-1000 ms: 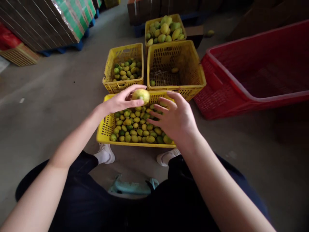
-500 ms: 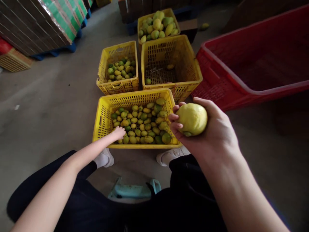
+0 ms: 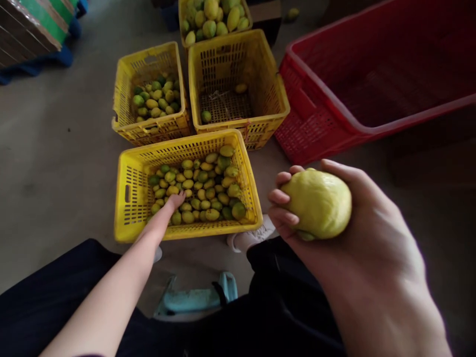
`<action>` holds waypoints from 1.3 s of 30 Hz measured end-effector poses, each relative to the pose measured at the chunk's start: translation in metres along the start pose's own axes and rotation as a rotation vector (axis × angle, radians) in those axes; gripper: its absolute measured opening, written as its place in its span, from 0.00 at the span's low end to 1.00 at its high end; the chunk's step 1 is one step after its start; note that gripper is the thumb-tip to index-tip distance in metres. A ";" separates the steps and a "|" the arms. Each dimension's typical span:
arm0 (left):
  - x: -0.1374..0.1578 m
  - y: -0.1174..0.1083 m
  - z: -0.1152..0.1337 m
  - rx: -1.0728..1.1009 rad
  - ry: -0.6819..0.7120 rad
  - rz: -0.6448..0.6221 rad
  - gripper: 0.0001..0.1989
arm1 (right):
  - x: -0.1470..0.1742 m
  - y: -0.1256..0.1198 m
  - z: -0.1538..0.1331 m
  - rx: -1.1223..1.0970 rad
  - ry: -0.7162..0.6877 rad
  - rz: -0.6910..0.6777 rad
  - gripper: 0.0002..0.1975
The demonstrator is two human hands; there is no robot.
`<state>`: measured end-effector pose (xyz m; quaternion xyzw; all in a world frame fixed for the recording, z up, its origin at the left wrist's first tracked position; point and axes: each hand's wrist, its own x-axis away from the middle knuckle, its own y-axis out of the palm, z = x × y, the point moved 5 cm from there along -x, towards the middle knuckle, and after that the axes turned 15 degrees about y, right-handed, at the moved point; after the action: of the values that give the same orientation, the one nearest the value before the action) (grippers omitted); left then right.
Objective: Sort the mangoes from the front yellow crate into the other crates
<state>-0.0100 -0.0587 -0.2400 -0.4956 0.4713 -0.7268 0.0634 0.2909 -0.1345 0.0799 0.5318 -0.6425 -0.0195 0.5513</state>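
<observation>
My right hand (image 3: 345, 233) is raised close to the camera and holds a yellow-green lemon (image 3: 318, 203) in its curled fingers. My left hand (image 3: 174, 201) reaches down into the near yellow crate (image 3: 128, 198), its fingers resting on the pile of small green and yellow lemons (image 3: 203, 186). Whether the left fingers grip one of them is hidden.
Beyond the near crate stand a yellow crate part full of lemons (image 3: 122, 106), a nearly bare yellow crate (image 3: 273, 91) and a heaped one (image 3: 211, 15) at the back. A big red crate (image 3: 316, 119) lies right. A light blue stool (image 3: 193, 297) is under me.
The lemon passed from my left hand to my right, which drew it up toward the camera. My left hand dropped into the near crate. The view tilted down and right.
</observation>
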 end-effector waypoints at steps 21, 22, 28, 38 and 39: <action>0.146 -0.169 0.036 0.377 0.126 0.698 0.30 | -0.015 0.051 0.028 -0.144 -0.052 -0.002 0.09; 0.162 -0.186 0.040 0.470 0.131 0.779 0.31 | -0.020 0.055 0.033 -0.140 -0.062 0.021 0.09; 0.239 -0.229 0.058 1.205 0.230 1.096 0.29 | -0.031 0.085 0.070 0.005 -0.041 0.041 0.05; 0.244 -0.204 0.039 1.664 0.290 1.241 0.26 | -0.050 0.119 0.096 0.000 -0.151 -0.165 0.10; 0.243 -0.207 0.040 1.655 0.314 1.257 0.27 | -0.053 0.122 0.095 -0.007 -0.170 -0.152 0.09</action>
<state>-0.0228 -0.1062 0.0781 0.1360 0.0030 -0.7145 0.6863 0.1319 -0.0972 0.0811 0.5735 -0.6447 -0.1085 0.4937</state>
